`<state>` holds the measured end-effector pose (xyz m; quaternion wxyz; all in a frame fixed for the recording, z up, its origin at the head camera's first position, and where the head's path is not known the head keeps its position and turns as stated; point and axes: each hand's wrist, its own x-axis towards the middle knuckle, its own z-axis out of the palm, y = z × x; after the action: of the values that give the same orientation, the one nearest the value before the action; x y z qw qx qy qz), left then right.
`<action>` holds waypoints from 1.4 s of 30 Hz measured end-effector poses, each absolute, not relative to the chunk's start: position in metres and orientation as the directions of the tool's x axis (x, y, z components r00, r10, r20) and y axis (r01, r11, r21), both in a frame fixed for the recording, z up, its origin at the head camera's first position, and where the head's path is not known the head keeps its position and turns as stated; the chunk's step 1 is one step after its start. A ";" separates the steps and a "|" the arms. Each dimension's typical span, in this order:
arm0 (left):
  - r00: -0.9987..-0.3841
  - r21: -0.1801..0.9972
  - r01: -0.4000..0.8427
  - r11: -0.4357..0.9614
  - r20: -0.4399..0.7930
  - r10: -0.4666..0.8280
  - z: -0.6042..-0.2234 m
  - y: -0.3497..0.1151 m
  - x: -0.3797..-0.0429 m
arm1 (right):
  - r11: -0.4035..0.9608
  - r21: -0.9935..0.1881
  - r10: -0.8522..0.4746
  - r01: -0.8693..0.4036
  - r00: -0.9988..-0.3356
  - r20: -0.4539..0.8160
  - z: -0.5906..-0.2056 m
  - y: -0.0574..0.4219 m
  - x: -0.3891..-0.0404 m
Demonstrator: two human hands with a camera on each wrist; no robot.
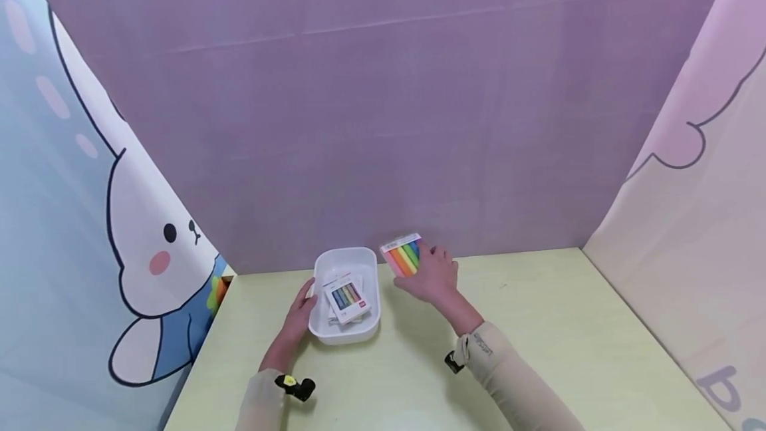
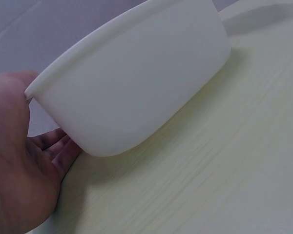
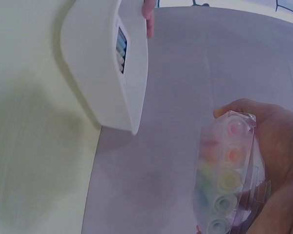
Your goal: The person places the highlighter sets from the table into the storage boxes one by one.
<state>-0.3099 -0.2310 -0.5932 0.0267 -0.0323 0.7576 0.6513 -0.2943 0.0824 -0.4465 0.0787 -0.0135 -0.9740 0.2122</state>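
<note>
My left hand (image 1: pixel 298 314) holds the left side of a white plastic tub (image 1: pixel 375 298). In the left wrist view the thumb lies over its rim, with the other fingers under the outer wall (image 2: pixel 136 78). Inside the tub lies a white box (image 1: pixel 347 303) with a window showing coloured sticks, on top of other white packs. My right hand (image 1: pixel 432 275) grips a clear pack of rainbow-coloured markers (image 1: pixel 399 255), raised to the right of the tub. From the right wrist, the round ends of the markers (image 3: pixel 229 179) show through the clear wrap.
The pale wooden table (image 1: pixel 538 338) extends on both sides of the tub. A purple cloth wall (image 1: pixel 383 118) rises behind its back edge. Printed curtains hang at the left, with a rabbit (image 1: pixel 161 271), and at the right (image 1: pixel 688 231).
</note>
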 end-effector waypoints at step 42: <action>-0.997 0.989 -0.075 0.126 -0.078 0.013 -0.581 -0.221 -0.304 | 0.922 -0.381 -0.037 -0.069 -0.995 0.091 -0.441 -0.001 -0.295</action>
<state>-0.3037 -0.2210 -0.5814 0.0336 -0.0207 0.7494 0.6609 -0.2951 -0.0011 -0.4410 0.0412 0.0273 -0.9795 0.1955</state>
